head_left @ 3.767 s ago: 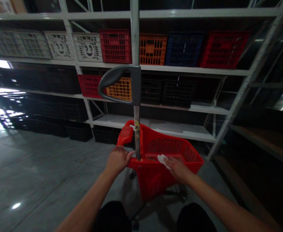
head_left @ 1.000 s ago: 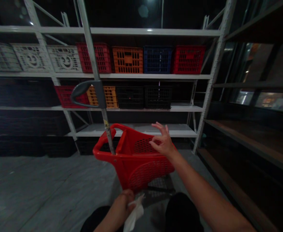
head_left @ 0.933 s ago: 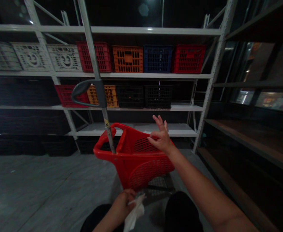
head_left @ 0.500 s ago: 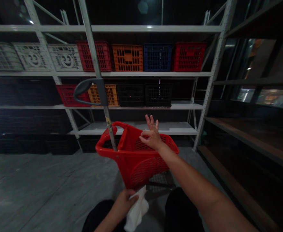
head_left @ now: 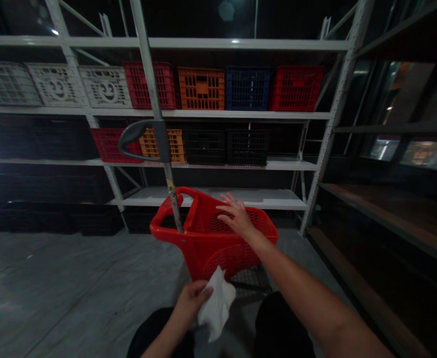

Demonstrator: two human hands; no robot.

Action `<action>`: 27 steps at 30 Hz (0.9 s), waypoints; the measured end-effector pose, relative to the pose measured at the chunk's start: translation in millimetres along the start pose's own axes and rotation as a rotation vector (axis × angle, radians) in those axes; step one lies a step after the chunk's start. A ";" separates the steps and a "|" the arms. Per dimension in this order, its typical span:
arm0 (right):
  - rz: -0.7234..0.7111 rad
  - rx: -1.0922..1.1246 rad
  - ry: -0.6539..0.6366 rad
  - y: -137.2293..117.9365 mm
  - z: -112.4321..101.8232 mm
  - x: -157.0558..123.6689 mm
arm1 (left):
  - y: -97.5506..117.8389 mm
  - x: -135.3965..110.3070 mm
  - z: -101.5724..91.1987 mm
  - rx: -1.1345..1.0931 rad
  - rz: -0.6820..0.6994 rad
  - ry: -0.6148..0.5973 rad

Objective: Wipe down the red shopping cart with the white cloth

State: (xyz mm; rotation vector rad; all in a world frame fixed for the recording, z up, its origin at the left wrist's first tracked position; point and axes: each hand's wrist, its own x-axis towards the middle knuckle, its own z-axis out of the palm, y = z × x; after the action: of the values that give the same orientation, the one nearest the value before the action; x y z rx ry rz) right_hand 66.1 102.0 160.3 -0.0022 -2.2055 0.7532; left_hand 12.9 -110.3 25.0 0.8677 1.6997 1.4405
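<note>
My left hand (head_left: 193, 300) is low in the view, below the basket, pinching a crumpled white wipe (head_left: 217, 304). My right hand (head_left: 236, 215) hovers at or just over the far part of a red plastic trolley basket (head_left: 213, 256), palm down with fingers apart and holding nothing. Whether it touches the mesh I cannot tell. The basket has a tall metal pole ending in a grey loop handle (head_left: 147, 140), which neither hand holds. My dark trousered knees (head_left: 280, 328) show at the bottom.
White metal shelving (head_left: 218, 113) stands ahead, holding cream, red, orange and blue crates (head_left: 247, 88) above, with black crates (head_left: 248, 147) lower down. Dark wooden shelves (head_left: 382, 214) stand at the right. A grey polished floor (head_left: 54, 278) spreads to the left.
My left hand has lifted the white wipe a little higher. My right hand has lowered toward the basket, its fingers flattening. The shelves have shifted slightly in view.
</note>
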 end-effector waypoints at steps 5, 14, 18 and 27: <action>0.537 0.859 -0.507 13.6 45.1 -78.7 | 19.2 -6.1 -6.3 0.064 0.045 0.020; 0.620 0.629 -0.114 32.6 67.6 -127.6 | -9.2 3.4 -19.6 0.329 -0.023 0.104; 0.443 0.093 -0.105 5.2 65.9 -130.6 | -18.6 15.4 -17.2 0.252 -0.060 0.212; 0.054 -0.102 -0.260 -22.9 111.6 -167.4 | -0.6 11.2 8.2 -0.535 -0.184 0.357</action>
State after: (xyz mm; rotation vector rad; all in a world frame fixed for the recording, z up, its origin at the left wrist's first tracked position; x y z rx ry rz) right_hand 110.0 -13.9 0.2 -0.0153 -2.4982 0.7017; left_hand 14.3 -96.7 22.3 0.1662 1.4683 1.8718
